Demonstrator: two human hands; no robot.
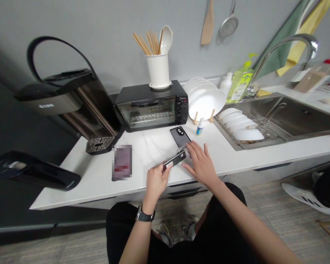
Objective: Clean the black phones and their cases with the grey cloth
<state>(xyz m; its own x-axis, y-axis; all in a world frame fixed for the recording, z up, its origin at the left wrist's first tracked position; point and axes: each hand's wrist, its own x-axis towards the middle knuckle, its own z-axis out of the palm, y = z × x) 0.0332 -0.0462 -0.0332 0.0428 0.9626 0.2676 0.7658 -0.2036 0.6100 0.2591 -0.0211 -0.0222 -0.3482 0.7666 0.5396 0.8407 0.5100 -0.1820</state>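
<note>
My left hand [156, 182], with a watch on the wrist, pinches the near end of a slim black device [174, 160] above the counter's front edge. At the device's far end is my right hand [200, 161], its fingers spread; a small greyish piece, too blurred to name, lies by its fingertips. Just behind the hands a dark phone [179, 136] rests on the counter with its camera side up. Left of my hands lies a dark flat item [122, 162], partly pixelated. A small white and blue spray bottle [200, 127] stands behind my right hand.
Along the wall stand a black drinks machine [79, 106], a toaster oven [151, 110] bearing a white utensil holder [158, 69], and racked plates [206, 101]. A dark bottle-like object [33, 170] is at the left. The sink [299, 113] holds bowls. Another person's shoe [305, 198] shows lower right.
</note>
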